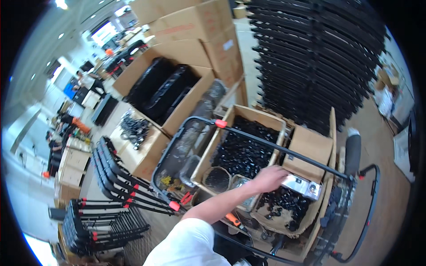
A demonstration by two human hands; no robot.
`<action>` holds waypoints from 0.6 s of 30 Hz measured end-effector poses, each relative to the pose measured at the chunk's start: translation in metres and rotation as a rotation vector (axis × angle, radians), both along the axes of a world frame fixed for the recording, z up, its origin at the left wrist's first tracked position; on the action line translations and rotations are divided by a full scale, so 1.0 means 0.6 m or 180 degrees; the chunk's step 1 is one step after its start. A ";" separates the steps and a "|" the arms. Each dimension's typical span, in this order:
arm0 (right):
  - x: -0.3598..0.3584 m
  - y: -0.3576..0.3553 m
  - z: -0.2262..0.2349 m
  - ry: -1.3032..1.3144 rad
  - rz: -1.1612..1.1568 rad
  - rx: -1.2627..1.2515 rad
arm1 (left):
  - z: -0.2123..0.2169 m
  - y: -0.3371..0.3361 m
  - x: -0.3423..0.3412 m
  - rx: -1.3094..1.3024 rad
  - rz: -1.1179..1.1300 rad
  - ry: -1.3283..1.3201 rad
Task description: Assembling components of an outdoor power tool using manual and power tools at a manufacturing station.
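Observation:
My left hand (270,178) reaches across from the lower middle, below a white short sleeve. Its bent fingers close over the left end of a silver metal box (302,185); the fingertips are partly hidden. A round fitting shows on the box's right end. Just below the box, small black parts (284,206) lie in a paper-lined tray. Beyond my hand stands a wooden bin (278,120) full of small black pieces (246,146). A black tube frame (284,150) with red clips stretches over the bins, between them and me. My right hand is out of view.
Cardboard boxes (217,26) rise behind the bins, beside a tall stack of black bars (310,57). Black tube frames (111,177) crowd the left. Near my forearm lie an orange-handled tool (232,218) and red-handled pliers (186,198). People work in the far left background.

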State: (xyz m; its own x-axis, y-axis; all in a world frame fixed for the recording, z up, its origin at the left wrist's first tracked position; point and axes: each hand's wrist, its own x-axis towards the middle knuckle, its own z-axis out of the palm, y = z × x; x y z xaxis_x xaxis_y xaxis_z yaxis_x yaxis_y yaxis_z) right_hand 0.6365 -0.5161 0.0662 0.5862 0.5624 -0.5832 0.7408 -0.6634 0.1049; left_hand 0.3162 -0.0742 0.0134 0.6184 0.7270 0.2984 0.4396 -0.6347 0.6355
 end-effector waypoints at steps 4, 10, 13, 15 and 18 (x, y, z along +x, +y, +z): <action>0.043 -0.023 -0.065 -0.0123 0.0800 -0.0208 | 0.050 -0.026 -0.320 -0.0352 0.1558 0.0328; 0.044 0.028 -0.104 -0.0565 0.0558 -0.2453 | 0.048 -0.021 -0.704 0.0016 0.3909 -0.0342; 0.064 0.011 -0.160 -0.0862 0.0625 -0.3514 | 0.034 0.054 -0.920 -0.0092 0.5393 -0.0966; -0.039 0.036 -0.104 -0.0728 0.0400 -0.2605 | 0.055 0.071 -1.058 -0.0241 0.6165 -0.1043; -0.198 0.061 0.005 -0.0556 -0.0033 -0.1198 | 0.083 0.109 -1.189 -0.1179 0.6526 -0.0847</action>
